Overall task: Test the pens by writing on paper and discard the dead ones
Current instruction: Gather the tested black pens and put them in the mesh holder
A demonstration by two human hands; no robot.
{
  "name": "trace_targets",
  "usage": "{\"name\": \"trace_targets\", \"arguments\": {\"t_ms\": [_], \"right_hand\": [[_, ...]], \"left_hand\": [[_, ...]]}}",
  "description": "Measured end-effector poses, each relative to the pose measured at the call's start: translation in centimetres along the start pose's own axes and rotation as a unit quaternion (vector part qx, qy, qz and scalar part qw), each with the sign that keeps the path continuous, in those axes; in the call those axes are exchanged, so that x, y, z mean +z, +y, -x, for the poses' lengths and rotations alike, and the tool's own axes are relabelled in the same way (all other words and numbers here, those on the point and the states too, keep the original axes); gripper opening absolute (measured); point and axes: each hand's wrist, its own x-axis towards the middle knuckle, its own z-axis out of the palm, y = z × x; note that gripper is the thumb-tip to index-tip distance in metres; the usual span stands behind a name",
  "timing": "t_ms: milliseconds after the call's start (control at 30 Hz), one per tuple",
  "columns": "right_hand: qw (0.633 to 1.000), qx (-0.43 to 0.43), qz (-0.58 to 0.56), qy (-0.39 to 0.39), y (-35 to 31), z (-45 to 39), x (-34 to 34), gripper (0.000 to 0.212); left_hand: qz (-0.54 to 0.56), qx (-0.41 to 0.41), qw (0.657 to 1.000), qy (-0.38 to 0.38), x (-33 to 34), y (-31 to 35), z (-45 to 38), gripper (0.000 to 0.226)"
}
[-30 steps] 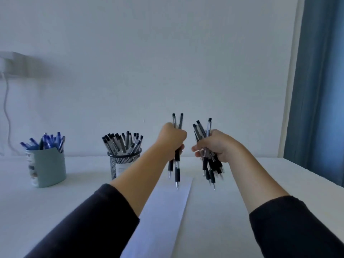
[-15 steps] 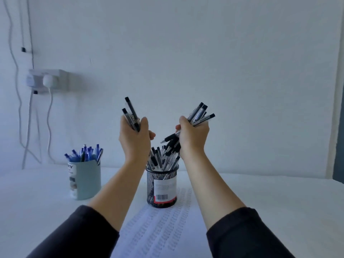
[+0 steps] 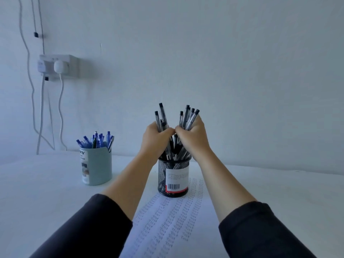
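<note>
- Both fists have come together since half a second ago, knuckles touching now.
- Left hand (image 3: 155, 139) grips a few black-capped clear plastic pens (image 3: 160, 116); right hand (image 3: 192, 138) clutches a bigger bunch (image 3: 189, 116).
- Black wire-mesh pen cup (image 3: 174, 177) sits right under them, on the white handwriting-covered paper sheet (image 3: 167, 224).

We are looking at what seems to be a plain desk corner in a home or small office. A bare white tabletop (image 3: 37, 192) is standing against an unadorned pale painted wall (image 3: 223, 62). On that wall a white surface-mounted socket box (image 3: 57, 66) is carrying a white plug (image 3: 60, 67), and thin loose cables (image 3: 28, 53) are trailing down from it towards the tabletop. Stationery is filling the surface: a black wire-mesh pen cup with a barcode label (image 3: 174, 178) crowded with black-capped clear pens (image 3: 173, 151), a pale green printed holder (image 3: 96, 167) bristling with blue pens (image 3: 96, 140), and a long white sheet of paper covered in rows of small handwritten words (image 3: 167, 226).
</note>
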Motion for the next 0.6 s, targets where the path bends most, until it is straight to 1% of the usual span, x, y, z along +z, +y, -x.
{"name": "trace_targets", "arguments": {"t_ms": [33,67,100,167,200,233,267,300,367,433,467,533,600], "right_hand": [[1.0,0.013,0.007,-0.021,0.2,-0.2,-0.1,0.018],[0.999,0.032,0.014,-0.041,0.3,-0.2,-0.1,0.019],[0.997,0.054,0.022,-0.055,0.4,-0.1,-0.1,0.025],[0.993,0.09,0.015,-0.073,0.8,0.1,-0.2,0.055],[0.991,0.105,-0.009,-0.079,0.8,0.4,-0.2,0.072],[0.988,0.121,-0.042,-0.08,0.7,0.8,-0.2,0.084],[0.986,0.129,-0.076,-0.077,0.5,1.1,-0.1,0.088],[0.984,0.13,-0.098,-0.067,0.6,1.1,0.1,0.084],[0.989,0.115,-0.092,-0.034,0.3,1.0,0.6,0.076],[0.992,0.088,-0.086,0.0,-0.6,0.9,1.4,0.073],[0.992,0.083,-0.091,0.009,-1.2,0.9,1.6,0.075],[0.99,0.092,-0.105,0.014,-1.8,0.8,1.7,0.088],[0.989,0.099,-0.112,0.006,-2.0,0.9,1.1,0.099]], "left_hand": [[0.021,-0.011,0.999,-0.024,-0.2,0.1,0.0,0.01],[0.037,-0.022,0.998,-0.046,-0.4,0.2,0.0,0.01],[0.052,-0.033,0.996,-0.065,-0.6,0.3,0.0,0.014],[0.083,-0.058,0.99,-0.095,-0.8,0.2,0.0,0.029],[0.097,-0.072,0.987,-0.103,-0.8,0.2,0.1,0.035],[0.112,-0.083,0.985,-0.104,-0.7,0.3,0.2,0.038],[0.128,-0.09,0.982,-0.102,-0.7,0.4,0.4,0.037],[0.136,-0.092,0.982,-0.095,-0.5,0.7,0.5,0.035],[0.135,-0.078,0.985,-0.069,-0.1,1.2,0.4,0.03],[0.145,-0.044,0.988,-0.042,0.3,1.9,0.3,0.018],[0.16,-0.035,0.986,-0.026,0.3,2.3,0.3,0.016],[0.187,-0.031,0.982,-0.009,0.2,2.8,0.2,0.017],[0.2,-0.035,0.979,-0.016,0.0,2.3,-0.2,0.028]]}}
